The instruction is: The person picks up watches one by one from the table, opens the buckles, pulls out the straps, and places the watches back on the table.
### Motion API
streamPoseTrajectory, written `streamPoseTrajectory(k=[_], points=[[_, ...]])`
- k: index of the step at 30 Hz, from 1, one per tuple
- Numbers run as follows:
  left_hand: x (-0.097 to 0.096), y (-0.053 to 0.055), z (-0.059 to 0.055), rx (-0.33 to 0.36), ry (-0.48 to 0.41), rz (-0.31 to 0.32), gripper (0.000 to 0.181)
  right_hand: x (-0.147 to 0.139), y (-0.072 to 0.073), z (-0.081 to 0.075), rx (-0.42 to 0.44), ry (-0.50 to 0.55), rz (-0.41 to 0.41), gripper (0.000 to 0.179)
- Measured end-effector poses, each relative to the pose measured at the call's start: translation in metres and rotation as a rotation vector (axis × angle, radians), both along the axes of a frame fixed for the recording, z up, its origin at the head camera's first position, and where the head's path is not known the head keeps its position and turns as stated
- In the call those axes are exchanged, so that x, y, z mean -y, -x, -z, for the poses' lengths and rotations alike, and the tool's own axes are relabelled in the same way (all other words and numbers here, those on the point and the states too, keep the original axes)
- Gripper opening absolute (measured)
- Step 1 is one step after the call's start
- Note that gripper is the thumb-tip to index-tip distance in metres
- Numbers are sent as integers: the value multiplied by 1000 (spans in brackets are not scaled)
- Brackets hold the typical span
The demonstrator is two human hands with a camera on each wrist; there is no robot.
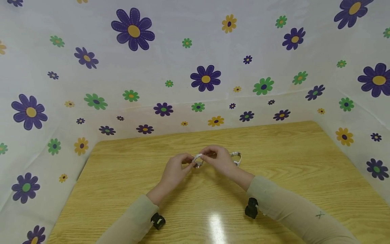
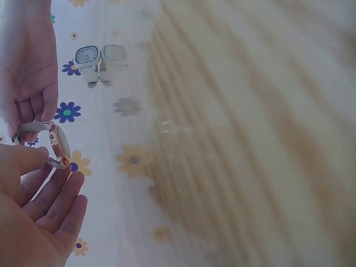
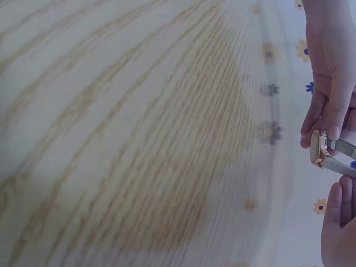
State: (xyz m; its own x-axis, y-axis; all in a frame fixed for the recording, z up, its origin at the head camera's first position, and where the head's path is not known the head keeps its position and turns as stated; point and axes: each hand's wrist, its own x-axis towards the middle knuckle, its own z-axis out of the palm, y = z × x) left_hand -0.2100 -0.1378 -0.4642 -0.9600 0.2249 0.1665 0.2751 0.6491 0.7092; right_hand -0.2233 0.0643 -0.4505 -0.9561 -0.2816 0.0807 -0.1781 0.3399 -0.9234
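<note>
A wristwatch with a rose-gold case and a pale strap is held between both hands, just above the table. The strap forms a loop, as the left wrist view shows. My left hand pinches the watch near its case, thumb on the strap. From the other side, my right hand holds the strap's far part with thumb and fingertips; its exact hold is partly hidden. A second watch, white with a squarish dial, stands on the table beyond the right hand.
The wooden table has its back edge against a white flowered sheet, which also rises at both sides. Small black devices sit at both sleeve cuffs. The tabletop reflects light near the front.
</note>
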Motion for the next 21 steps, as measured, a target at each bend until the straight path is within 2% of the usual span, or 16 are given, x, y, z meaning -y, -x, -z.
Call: streamPoseTrajectory(k=[21], points=[[3, 1, 6, 1, 23, 6, 7, -1, 1, 2, 23, 29, 20, 15]])
